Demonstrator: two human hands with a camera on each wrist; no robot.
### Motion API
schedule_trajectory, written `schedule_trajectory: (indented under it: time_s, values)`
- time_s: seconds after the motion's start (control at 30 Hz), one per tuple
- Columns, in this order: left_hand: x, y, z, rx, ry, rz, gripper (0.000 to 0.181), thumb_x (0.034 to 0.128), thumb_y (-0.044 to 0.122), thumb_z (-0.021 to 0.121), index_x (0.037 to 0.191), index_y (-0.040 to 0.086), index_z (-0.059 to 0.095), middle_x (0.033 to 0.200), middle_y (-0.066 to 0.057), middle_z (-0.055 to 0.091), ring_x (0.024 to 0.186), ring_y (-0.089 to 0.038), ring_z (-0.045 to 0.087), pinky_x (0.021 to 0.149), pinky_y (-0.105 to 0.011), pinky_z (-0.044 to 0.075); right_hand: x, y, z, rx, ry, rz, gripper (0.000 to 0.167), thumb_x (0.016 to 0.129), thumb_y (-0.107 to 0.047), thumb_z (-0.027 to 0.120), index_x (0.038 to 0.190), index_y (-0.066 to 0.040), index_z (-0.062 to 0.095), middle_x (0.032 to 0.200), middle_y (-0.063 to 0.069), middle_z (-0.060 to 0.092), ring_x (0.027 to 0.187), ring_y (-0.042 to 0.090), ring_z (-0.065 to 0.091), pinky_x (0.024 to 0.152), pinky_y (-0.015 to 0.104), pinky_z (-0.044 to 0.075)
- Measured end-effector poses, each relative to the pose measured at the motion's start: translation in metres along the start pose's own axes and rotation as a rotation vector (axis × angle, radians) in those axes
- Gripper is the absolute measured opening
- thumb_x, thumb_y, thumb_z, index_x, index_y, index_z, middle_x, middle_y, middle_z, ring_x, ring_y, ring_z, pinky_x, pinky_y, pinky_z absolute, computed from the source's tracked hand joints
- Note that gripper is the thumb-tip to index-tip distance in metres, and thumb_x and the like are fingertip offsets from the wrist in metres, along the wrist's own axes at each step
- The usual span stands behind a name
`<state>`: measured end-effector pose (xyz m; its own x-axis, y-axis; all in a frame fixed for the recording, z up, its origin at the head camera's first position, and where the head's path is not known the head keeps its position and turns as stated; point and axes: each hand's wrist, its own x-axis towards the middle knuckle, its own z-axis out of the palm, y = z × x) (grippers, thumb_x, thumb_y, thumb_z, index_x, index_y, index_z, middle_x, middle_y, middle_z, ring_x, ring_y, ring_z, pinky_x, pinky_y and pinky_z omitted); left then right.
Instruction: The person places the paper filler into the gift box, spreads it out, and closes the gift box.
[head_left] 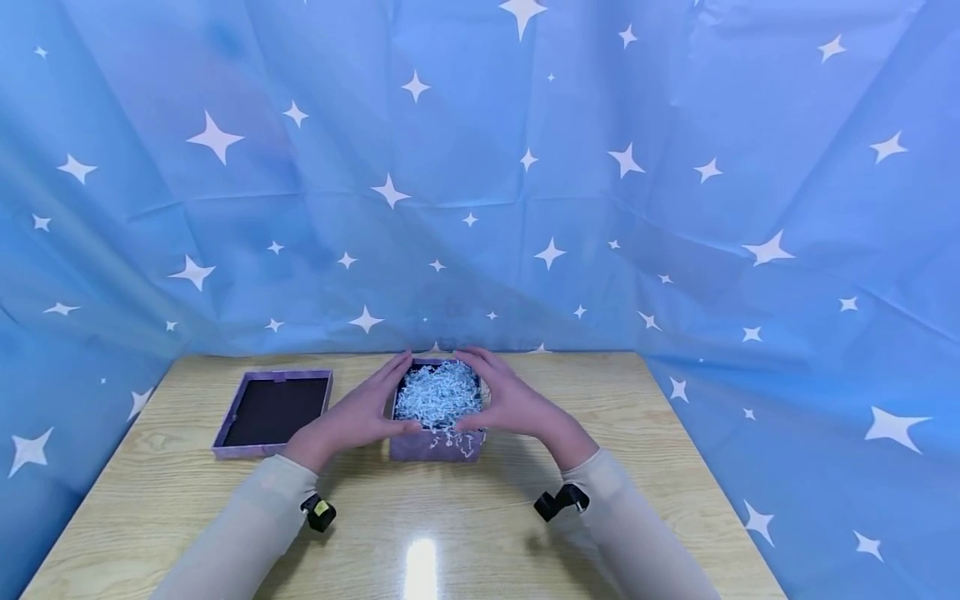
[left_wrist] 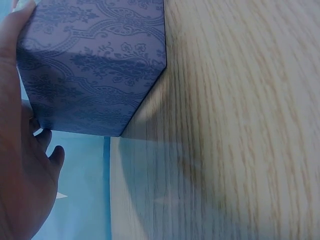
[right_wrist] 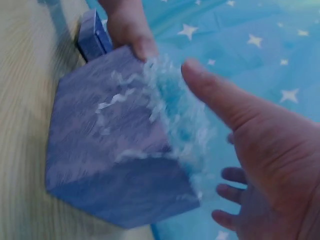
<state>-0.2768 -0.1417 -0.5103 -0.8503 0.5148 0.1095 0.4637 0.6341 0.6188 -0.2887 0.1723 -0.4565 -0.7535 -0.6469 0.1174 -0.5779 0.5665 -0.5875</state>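
Box (head_left: 433,450) in patterned purple is sitting on the wood table (head_left: 420,508), near the starry blue backdrop (head_left: 480,275), heaped with pale blue shredded filler (head_left: 438,396), some strands hanging down its front. Hands are apart, one each side: left hand (head_left: 362,415) curves round the left rim, can't tell if it's really gripping; right hand (head_left: 513,402) is loose, thumb and fingers spread beside the filler. Shallow purple lid (head_left: 243,452) lies off left.

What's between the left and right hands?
The open purple box, filled with pale blue shreds, sits between the left hand and the right hand; the head view shows it.
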Motion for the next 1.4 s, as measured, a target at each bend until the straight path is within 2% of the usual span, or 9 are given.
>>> schedule_trajectory:
  time_s: [0.07,0.17,0.3,0.5,0.77,0.87,1.03,1.23,1.4]
  values:
    - [0.0,0.0,0.0,0.007,0.005,0.002,0.127,0.0906,0.079,0.075,0.18,0.021,0.005,0.185,0.005,-0.002,0.167,-0.041,0.02,0.128,-0.063,0.031,0.0,0.005,0.003,0.014,-0.021,0.02,0.132,0.078,-0.05,0.101,0.179,-0.025,0.021,0.184,0.012,0.013,0.166,0.043,0.019,0.127,0.067,0.031]
    - [0.0,0.0,-0.001,0.005,0.009,0.005,0.127,0.0904,0.078,0.076,0.18,0.021,0.005,0.186,0.005,-0.002,0.167,-0.04,0.019,0.129,-0.062,0.031,0.003,0.011,0.01,0.015,-0.055,0.015,0.134,0.078,-0.052,0.101,0.18,-0.025,0.018,0.184,0.012,0.013,0.167,0.042,0.018,0.128,0.066,0.03]
    - [-0.001,0.0,0.0,0.0,0.012,0.005,0.127,0.0904,0.078,0.076,0.18,0.022,0.006,0.185,0.006,-0.001,0.167,-0.04,0.02,0.128,-0.063,0.031,0.009,0.011,0.014,-0.012,-0.061,-0.024,0.118,0.085,-0.053,0.096,0.177,-0.018,0.032,0.18,0.013,0.027,0.164,0.038,0.03,0.127,0.062,0.034]
    - [0.0,-0.001,0.001,0.001,0.011,-0.005,0.126,0.09,0.08,0.074,0.18,0.024,0.006,0.185,0.007,-0.002,0.166,-0.041,0.022,0.126,-0.065,0.034,0.018,0.002,0.015,-0.067,-0.052,-0.058,0.097,0.092,-0.053,0.09,0.171,-0.017,0.046,0.175,0.012,0.04,0.16,0.035,0.038,0.126,0.058,0.038]
    - [0.001,-0.003,0.0,-0.019,0.0,0.002,0.125,0.0912,0.078,0.075,0.18,0.024,0.005,0.185,0.009,-0.003,0.167,-0.039,0.02,0.126,-0.065,0.036,0.038,-0.006,0.024,-0.078,-0.129,-0.068,0.073,0.099,-0.033,0.088,0.164,-0.017,0.056,0.162,0.007,0.056,0.146,0.026,0.056,0.114,0.044,0.053]
    - [0.0,-0.003,0.0,-0.025,-0.006,-0.001,0.125,0.0915,0.077,0.076,0.18,0.024,0.005,0.185,0.009,-0.003,0.167,-0.038,0.019,0.126,-0.064,0.036,0.051,-0.011,0.028,-0.143,-0.181,-0.038,0.07,0.099,-0.026,0.088,0.162,-0.017,0.059,0.163,0.007,0.057,0.148,0.027,0.055,0.114,0.043,0.053]
    - [-0.001,-0.003,0.0,-0.034,-0.007,-0.001,0.124,0.0918,0.077,0.076,0.18,0.027,0.004,0.185,0.01,-0.003,0.167,-0.037,0.02,0.126,-0.063,0.036,0.076,-0.018,0.038,-0.32,-0.3,0.041,0.073,0.099,-0.027,0.089,0.164,-0.016,0.057,0.167,0.006,0.053,0.158,0.03,0.044,0.123,0.044,0.045]
    - [-0.001,-0.003,-0.001,-0.035,0.0,0.002,0.122,0.0926,0.075,0.076,0.18,0.026,0.006,0.185,0.009,-0.001,0.168,-0.037,0.019,0.126,-0.063,0.036,0.091,-0.019,0.049,-0.473,-0.418,0.055,0.064,0.105,-0.023,0.081,0.164,-0.016,0.057,0.164,0.005,0.057,0.155,0.027,0.048,0.122,0.039,0.046]
    - [-0.001,-0.002,-0.001,-0.03,-0.005,0.003,0.123,0.0923,0.076,0.075,0.18,0.026,0.004,0.185,0.01,-0.003,0.168,-0.035,0.017,0.127,-0.061,0.035,0.088,-0.02,0.046,-0.473,-0.412,0.079,0.069,0.103,-0.026,0.083,0.165,-0.017,0.055,0.167,0.006,0.054,0.156,0.027,0.047,0.121,0.04,0.047]
